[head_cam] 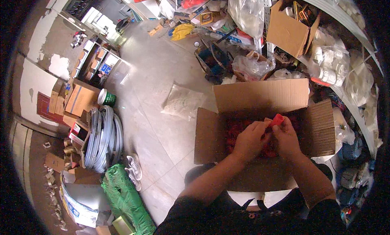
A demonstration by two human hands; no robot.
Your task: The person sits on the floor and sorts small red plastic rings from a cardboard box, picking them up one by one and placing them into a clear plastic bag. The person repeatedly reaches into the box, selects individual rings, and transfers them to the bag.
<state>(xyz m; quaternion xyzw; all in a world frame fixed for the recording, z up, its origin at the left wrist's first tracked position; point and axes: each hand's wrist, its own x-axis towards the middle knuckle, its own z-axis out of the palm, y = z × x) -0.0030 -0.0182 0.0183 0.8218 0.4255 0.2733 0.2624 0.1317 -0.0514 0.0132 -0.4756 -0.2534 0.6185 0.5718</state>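
Note:
My right hand grips a small red piece, perhaps plastic, between thumb and fingers. From the other side, the fingertips of my left hand pinch its near end. Both hands are over an opened cardboard box whose flaps are folded outward. Inside the box lie many dark red pieces, too shadowed to make out singly. My fingers partly hide the piece being held.
Left of the box, a whitish plastic sack lies on the tiled floor. Coiled clear hose, a green wrapped roll and sneakers are farther left. Shelves at the right hold another carton and bagged white parts.

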